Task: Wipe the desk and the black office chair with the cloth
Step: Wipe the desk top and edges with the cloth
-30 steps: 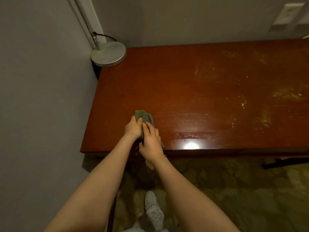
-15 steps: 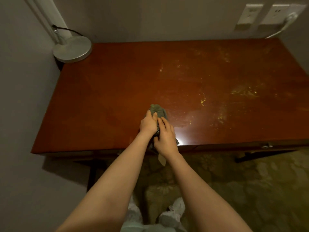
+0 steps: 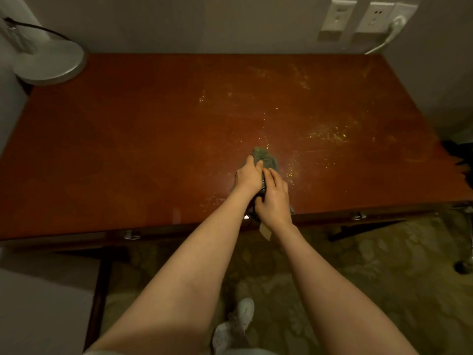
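Note:
A reddish-brown wooden desk (image 3: 128,149) fills the middle of the view, with yellowish specks and smears on its right half. A bunched grey-green cloth (image 3: 266,158) lies on the desk near the front edge, just left of the specks. My left hand (image 3: 248,175) presses down on the cloth's left side. My right hand (image 3: 273,198) grips its near end, and a paper tag hangs below the desk edge. A dark shape at the far right edge (image 3: 460,155) may be the black office chair; most of it is out of view.
A silver round lamp base (image 3: 48,62) with a black cord stands at the desk's back left corner. Wall sockets (image 3: 337,16) with a white plug (image 3: 395,23) are at the back right. Drawer pulls (image 3: 131,237) line the desk front. Patterned carpet (image 3: 371,265) lies below.
Both hands and the cloth have slid rightward along the desk's front part, from near the left end to about the middle. My view has shifted right with them.

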A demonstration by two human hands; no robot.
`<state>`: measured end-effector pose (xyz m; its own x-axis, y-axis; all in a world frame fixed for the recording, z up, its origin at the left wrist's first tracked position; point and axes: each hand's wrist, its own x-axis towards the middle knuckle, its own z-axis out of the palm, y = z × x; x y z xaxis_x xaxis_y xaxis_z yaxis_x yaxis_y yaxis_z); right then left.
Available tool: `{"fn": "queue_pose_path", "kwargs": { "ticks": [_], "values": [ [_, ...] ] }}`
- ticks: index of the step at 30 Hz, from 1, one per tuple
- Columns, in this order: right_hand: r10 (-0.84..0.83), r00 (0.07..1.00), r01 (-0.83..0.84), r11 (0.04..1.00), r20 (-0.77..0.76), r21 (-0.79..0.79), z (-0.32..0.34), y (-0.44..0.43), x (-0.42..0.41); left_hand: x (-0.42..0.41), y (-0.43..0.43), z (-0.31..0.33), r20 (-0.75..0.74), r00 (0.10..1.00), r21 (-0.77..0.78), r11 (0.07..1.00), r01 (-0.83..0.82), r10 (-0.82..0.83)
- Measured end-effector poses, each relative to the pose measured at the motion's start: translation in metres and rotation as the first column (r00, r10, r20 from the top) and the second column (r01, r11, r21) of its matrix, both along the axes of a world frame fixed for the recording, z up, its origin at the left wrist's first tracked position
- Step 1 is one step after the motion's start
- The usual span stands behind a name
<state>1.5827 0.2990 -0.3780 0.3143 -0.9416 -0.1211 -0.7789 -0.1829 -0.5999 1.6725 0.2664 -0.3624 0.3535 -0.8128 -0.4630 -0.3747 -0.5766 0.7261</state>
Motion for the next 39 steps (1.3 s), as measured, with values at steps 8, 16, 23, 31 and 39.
{"fn": "queue_pose_path", "kwargs": {
  "ticks": [8,16,23,31,39],
  "values": [
    [0.079,0.967,-0.088,0.996,0.242,0.028,0.023,0.026,0.078,0.080,0.031,0.024,0.176,0.975,-0.043,0.990,-0.131,0.137],
    [0.255,0.916,-0.319,0.931,0.311,0.176,0.017,0.066,0.168,0.174,0.087,0.016,0.316,0.913,0.024,0.959,-0.281,0.260],
    [0.240,0.925,-0.302,0.934,0.294,0.191,-0.004,0.053,0.162,0.163,0.082,-0.005,0.332,0.892,0.009,0.945,-0.327,0.306],
    [0.075,0.956,-0.116,0.984,0.285,0.133,-0.012,-0.003,0.089,0.089,0.017,-0.003,0.328,0.938,-0.032,0.994,-0.109,0.113],
    [-0.045,0.968,0.035,0.998,0.246,0.046,-0.005,-0.048,0.000,-0.005,-0.037,-0.002,0.254,0.967,-0.119,0.991,0.063,-0.031]
  ]
}}
